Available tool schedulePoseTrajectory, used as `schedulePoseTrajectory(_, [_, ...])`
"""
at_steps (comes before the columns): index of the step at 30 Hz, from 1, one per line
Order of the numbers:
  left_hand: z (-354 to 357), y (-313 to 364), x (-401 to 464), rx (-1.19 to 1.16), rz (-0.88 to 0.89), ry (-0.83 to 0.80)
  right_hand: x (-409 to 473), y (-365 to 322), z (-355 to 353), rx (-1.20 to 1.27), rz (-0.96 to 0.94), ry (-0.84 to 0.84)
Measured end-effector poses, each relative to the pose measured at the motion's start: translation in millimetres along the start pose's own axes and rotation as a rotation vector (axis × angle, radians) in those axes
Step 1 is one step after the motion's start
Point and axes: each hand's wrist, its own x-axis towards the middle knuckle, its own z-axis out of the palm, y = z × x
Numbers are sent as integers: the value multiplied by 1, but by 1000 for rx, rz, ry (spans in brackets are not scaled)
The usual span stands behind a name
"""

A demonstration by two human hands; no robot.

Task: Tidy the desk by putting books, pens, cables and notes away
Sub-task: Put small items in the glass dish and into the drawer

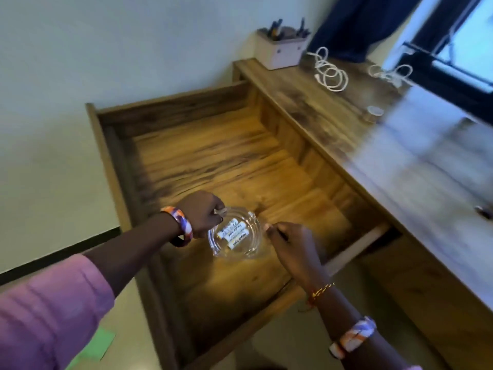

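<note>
A clear glass dish (246, 247) with white batteries (234, 235) in it sits low inside the open wooden drawer (226, 166). My left hand (202, 212) grips the dish's left rim with curled fingers. My right hand (292, 247) pinches its right rim. On the desk top (400, 156) lie a coiled white cable (330, 73) and a second white cable (389, 73) further right. A white pen holder (282, 49) with several pens stands at the desk's back corner.
A small roll of clear tape (374, 112) rests on the desk. A dark blue curtain (373, 25) and a window (458, 49) are behind the desk. A green sheet (93, 348) lies on the floor. The drawer's wooden bottom is bare apart from the dish.
</note>
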Motion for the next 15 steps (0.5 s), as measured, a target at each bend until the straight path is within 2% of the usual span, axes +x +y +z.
schedulePoseTrajectory(6, [36,-35,-18,249,103,-230,-17,-27,31,-8,-6,-50])
schedulePoseTrajectory(15, [65,-18,-15,403,257,-446,-47,-36,20,-19,96,-44])
